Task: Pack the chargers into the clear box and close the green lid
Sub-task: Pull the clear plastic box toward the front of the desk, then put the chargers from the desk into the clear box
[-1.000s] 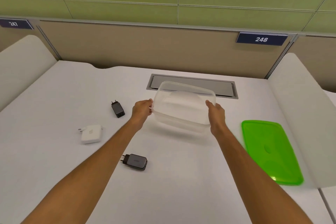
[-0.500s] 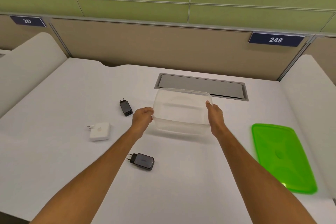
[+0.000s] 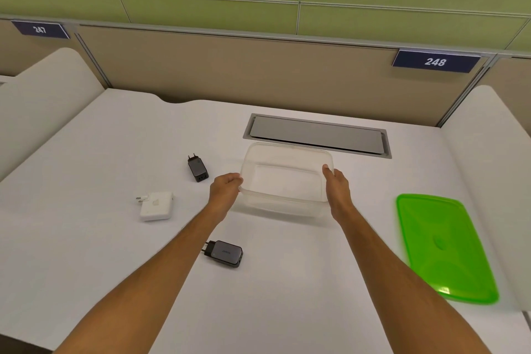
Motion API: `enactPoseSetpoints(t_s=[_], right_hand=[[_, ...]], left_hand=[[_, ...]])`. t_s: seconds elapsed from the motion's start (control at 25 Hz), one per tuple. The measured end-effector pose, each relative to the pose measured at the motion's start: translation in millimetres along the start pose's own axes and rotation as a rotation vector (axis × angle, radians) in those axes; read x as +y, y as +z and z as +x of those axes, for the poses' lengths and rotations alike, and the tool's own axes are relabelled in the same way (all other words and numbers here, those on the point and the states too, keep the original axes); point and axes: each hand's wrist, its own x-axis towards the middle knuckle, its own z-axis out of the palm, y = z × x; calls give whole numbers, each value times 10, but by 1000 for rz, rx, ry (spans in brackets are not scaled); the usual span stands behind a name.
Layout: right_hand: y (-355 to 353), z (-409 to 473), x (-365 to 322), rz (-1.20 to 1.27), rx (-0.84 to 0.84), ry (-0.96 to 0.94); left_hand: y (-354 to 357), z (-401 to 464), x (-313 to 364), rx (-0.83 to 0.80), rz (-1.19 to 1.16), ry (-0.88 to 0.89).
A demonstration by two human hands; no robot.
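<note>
The clear box (image 3: 286,178) sits open and upright on the white desk, mid-table, with nothing inside. My left hand (image 3: 224,191) grips its left rim and my right hand (image 3: 336,190) grips its right rim. Left of the box lie a small black charger (image 3: 197,168) and a white charger (image 3: 156,205) with its prongs pointing left. A grey charger (image 3: 225,253) lies nearer me, under my left forearm's line. The green lid (image 3: 442,247) lies flat on the desk at the right.
A grey cable hatch (image 3: 317,135) is set into the white desk (image 3: 86,238) just behind the box. Curved white dividers (image 3: 494,158) stand at both sides, and a beige partition with number plates closes the back.
The box was tilted and raised between both hands; now it has come down level onto the desk, still held at both sides.
</note>
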Motion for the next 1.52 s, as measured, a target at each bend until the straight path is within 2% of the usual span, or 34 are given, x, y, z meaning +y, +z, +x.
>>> enactPoseSetpoints(t_s=[0.2, 0.32, 0.44, 0.6, 0.76, 0.88, 1.04, 1.16, 1.28, 1.52], right_hand=[[-6, -30, 7, -49, 9, -11], [-11, -94, -22, -161, 101, -104], [5, -234, -73, -317, 180, -296], [95, -540, -88, -517, 228, -665], [268, -906, -44, -645, 136, -964], [443, -1137, 98, -754, -13, -1074], [698, -1306, 329, -926, -274, -1015], [878, -1352, 484, -1024, -395, -960], [1032, -1415, 601, -1089, -437, -891], [1291, -1533, 762, -1173, -446, -799]], left_hand=[[-13, -29, 5, -14, 30, 12], [-49, -89, -4, -1, 87, 37], [-121, -172, -65, 12, 140, 64], [-242, -321, -197, 24, 199, 97], [-384, -471, -332, 60, 274, 143], [-516, -577, -438, 80, 303, 174], [-788, -641, -577, 93, 485, 295], [-1030, -601, -710, 87, 691, 397], [-1197, -559, -848, 40, 836, 477], [-1240, -332, -882, -166, 1073, 578]])
